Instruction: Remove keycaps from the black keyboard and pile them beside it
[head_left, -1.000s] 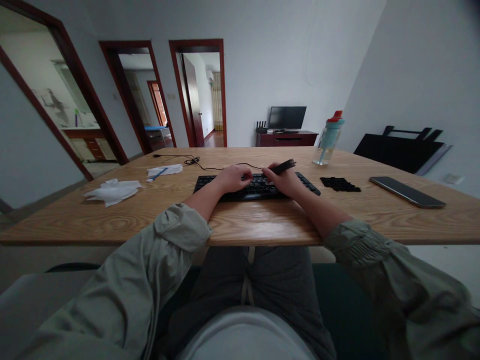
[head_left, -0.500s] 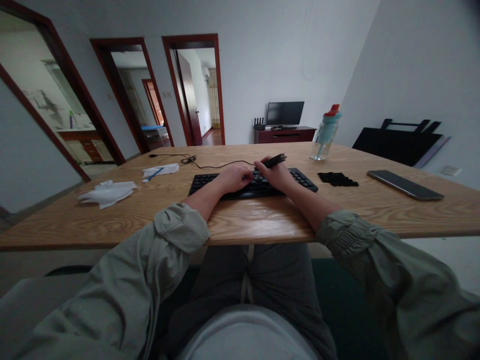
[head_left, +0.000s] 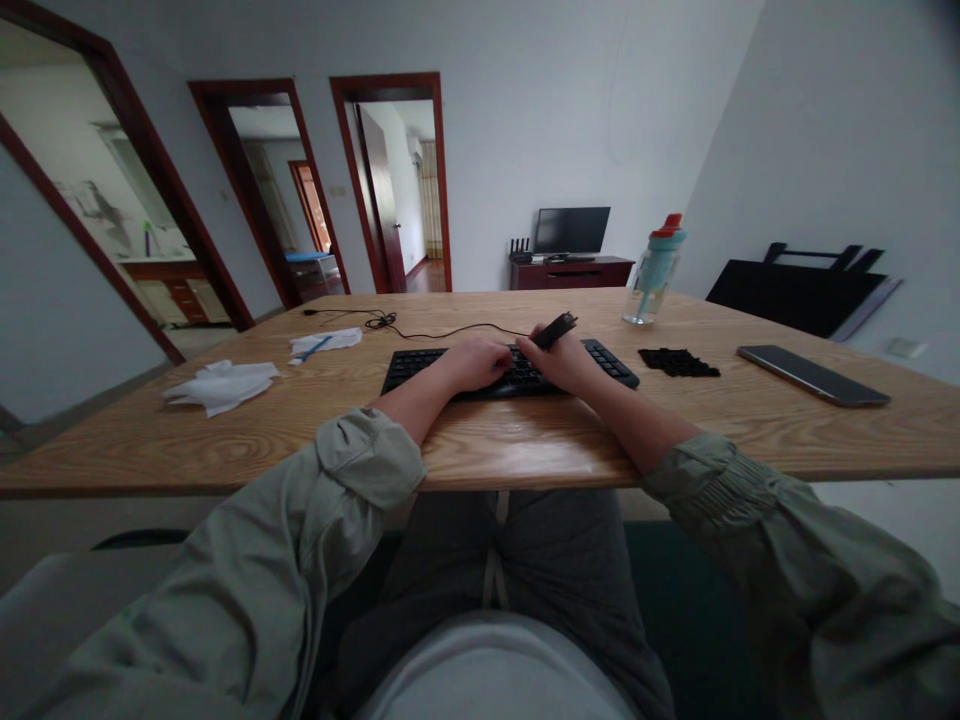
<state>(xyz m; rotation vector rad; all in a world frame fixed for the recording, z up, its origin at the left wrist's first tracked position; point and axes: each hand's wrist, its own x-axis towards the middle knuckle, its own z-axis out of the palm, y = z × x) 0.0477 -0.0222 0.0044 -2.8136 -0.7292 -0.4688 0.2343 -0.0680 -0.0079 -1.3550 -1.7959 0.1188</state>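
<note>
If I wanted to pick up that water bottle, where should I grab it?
Probably wrap a hand around the middle of the water bottle, coming from the near side. It stands upright on the table, tall and round, with nothing close beside it.

The hands (head_left: 517, 362) cover the keyboard's (head_left: 420, 362) middle keys (legends too small to read).

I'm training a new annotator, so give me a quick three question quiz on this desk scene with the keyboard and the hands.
1. True or false: the right hand holds a slim black tool.
2. What does the left hand rest on?
3. Which lies nearest the keyboard's right end: A the phone, B the pile of black keycaps, C the white tissue?

Key: 1 true. 2 the black keyboard. 3 B.
</note>
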